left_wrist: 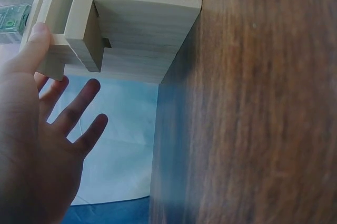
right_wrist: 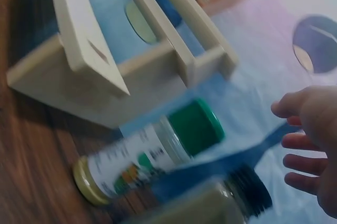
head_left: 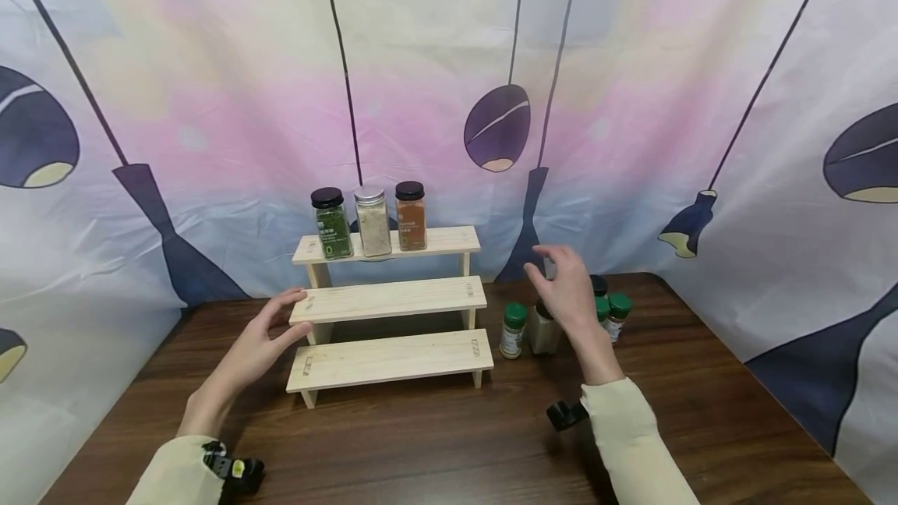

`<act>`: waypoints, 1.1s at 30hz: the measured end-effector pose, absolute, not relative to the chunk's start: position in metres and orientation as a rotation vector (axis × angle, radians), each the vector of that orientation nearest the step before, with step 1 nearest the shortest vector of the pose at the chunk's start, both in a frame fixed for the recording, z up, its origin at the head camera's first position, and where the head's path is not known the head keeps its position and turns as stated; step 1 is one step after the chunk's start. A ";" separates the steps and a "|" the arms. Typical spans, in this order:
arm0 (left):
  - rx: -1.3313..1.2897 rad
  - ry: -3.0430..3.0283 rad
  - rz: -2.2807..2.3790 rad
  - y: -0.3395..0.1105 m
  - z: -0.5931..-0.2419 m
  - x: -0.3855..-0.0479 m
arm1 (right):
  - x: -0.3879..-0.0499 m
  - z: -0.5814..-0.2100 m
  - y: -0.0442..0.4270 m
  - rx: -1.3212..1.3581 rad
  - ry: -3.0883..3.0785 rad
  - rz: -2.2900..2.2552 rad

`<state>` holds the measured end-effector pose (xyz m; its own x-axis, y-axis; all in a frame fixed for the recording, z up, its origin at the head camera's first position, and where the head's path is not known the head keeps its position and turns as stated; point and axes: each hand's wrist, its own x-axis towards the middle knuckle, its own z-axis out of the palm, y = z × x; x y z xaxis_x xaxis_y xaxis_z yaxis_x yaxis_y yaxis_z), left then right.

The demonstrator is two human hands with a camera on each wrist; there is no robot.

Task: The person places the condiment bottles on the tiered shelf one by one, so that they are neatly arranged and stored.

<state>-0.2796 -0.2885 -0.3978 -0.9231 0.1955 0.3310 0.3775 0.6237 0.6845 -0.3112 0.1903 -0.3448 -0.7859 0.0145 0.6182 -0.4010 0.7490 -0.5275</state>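
A three-step wooden rack (head_left: 389, 358) stands on the table. On its top step are a green-filled jar (head_left: 334, 232), a silver-capped jar (head_left: 373, 223) and an orange-brown jar (head_left: 411, 217). My left hand (head_left: 256, 345), fingers spread, touches the left end of the middle step; in the left wrist view the left hand (left_wrist: 39, 124) has its thumb at the rack's edge. My right hand (head_left: 570, 294) is raised above the jars right of the rack, holding nothing, and in the right wrist view the right hand (right_wrist: 316, 139) has loosely bent fingers. Below it are a green-capped jar (head_left: 513, 331) and a black-capped jar (head_left: 543, 332).
More jars, one a green-capped jar (head_left: 616, 316), stand behind my right forearm, partly hidden. A patterned cloth (head_left: 421, 61) hangs behind the brown wooden table (head_left: 421, 443).
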 end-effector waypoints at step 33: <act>-0.469 -2.632 -1.163 -0.289 -0.398 -0.280 | -0.319 -0.361 0.268 -0.018 -2.577 0.785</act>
<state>-0.2796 -0.2894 -0.3978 -0.9234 0.1974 0.3294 0.3764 0.6346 0.6750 -0.3185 0.2680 -0.3611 -0.9016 0.1382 0.4100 -0.1138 0.8386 -0.5328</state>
